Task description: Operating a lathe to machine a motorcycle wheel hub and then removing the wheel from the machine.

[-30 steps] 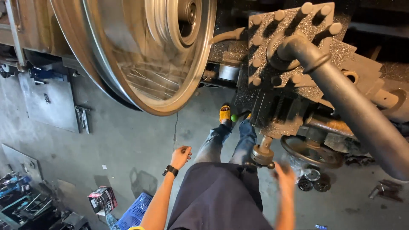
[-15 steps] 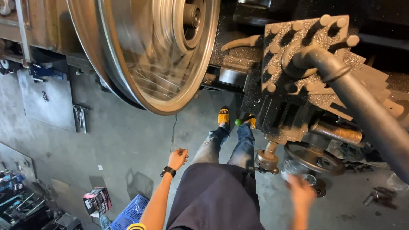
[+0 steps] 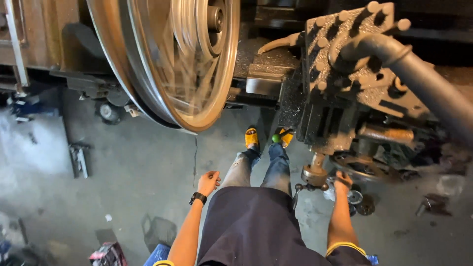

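- Steel wheel [image 3: 172,59], large and blurred with spin, filled the upper left, mounted on the lathe beside the dark tool post [image 3: 345,74].
- Right hand [image 3: 342,181] had come down from open air a second before and now closed on the small crank handle [image 3: 315,184] under the carriage.
- That contact suggested the feed was being taken in hand.
- Left hand [image 3: 208,182] had hardly moved, hanging loosely curled at the hip, gripping nothing.
- Yellow sandals [image 3: 252,138] stood on the concrete floor [image 3: 138,167] near the wheel.
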